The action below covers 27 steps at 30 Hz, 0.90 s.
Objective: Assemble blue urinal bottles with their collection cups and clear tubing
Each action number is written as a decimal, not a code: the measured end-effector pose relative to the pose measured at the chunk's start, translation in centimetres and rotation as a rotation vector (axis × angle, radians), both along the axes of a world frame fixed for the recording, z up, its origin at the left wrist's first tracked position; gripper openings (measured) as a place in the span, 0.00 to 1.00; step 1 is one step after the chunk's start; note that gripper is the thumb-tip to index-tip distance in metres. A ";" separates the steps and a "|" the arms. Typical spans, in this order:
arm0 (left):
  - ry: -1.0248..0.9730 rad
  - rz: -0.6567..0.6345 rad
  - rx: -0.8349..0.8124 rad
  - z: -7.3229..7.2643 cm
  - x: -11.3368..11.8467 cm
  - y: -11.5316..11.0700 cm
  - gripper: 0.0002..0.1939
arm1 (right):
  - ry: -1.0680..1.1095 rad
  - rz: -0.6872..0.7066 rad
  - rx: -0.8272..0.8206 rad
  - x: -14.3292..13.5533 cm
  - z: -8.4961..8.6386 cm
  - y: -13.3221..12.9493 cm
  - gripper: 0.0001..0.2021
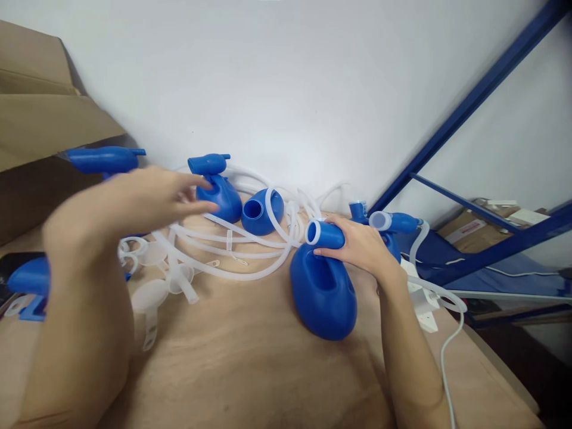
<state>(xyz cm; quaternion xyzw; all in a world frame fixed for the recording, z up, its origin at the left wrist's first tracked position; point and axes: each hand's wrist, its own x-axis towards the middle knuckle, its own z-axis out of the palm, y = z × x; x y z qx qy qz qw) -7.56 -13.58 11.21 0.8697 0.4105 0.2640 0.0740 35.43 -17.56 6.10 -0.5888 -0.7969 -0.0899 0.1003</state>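
Observation:
My right hand (357, 241) is wrapped round the neck of a blue plastic urinal bottle (328, 301), whose wide white-rimmed mouth faces left. The bottle's round body rests on the wooden table. My left hand (165, 193), slightly blurred, is stretched out above the table with its fingers apart and nothing seen in them. Its fingertips overlap a blue bottle (227, 202) with a spout-like blue top piece (208, 164); whether they touch it I cannot tell. Beside that bottle lies another blue bottle (268, 211), its round opening facing me.
Clear tubing (250, 275) loops across the table's back, near translucent lids with straps (149, 296). More blue pieces (102, 159) are at the left by a cardboard box (40, 119). At right are a tubed blue bottle top (404, 223), a white cable (444, 357) and a blue rack (469, 113).

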 end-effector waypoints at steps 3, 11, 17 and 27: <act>0.124 -0.164 0.000 -0.8 9.3 -2.7 0.19 | -0.007 0.008 0.005 0.0 0.0 0.0 0.34; -0.463 -0.123 -0.178 -8.1 21.9 -1.7 0.09 | -0.010 0.011 0.032 -0.2 -0.2 0.0 0.30; -0.624 -0.243 -0.434 -8.6 21.3 -0.6 0.11 | -0.017 -0.009 0.010 -0.5 0.1 -0.1 0.33; -0.435 -0.536 -0.514 -6.6 18.7 0.7 0.16 | 0.024 0.089 -0.018 -0.2 0.2 -0.1 0.31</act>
